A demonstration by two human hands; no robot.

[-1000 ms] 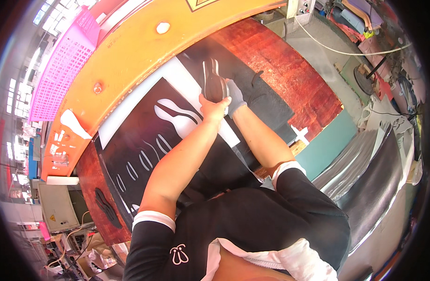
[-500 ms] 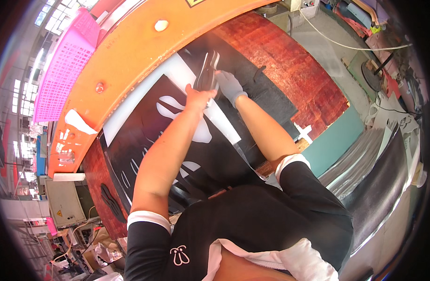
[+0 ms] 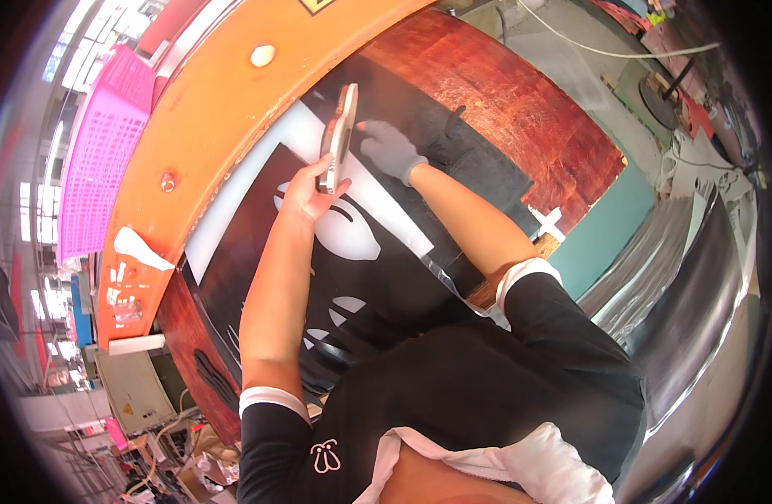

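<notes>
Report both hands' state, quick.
Left hand: closed, holding the narrow metal-edged tool.
Right hand, gloved: open, fingers loosely extended, nothing visible in it.

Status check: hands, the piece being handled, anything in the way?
Left hand gripping metal-edged die, tilted edge-on to camera. Gloved right hand beside it, not gripping. Orange machine beam close by, left of die; no contact visible.

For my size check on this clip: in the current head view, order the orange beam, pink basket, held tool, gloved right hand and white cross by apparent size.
1. orange beam
2. pink basket
3. held tool and gloved right hand: too alike to rank
4. white cross
</notes>
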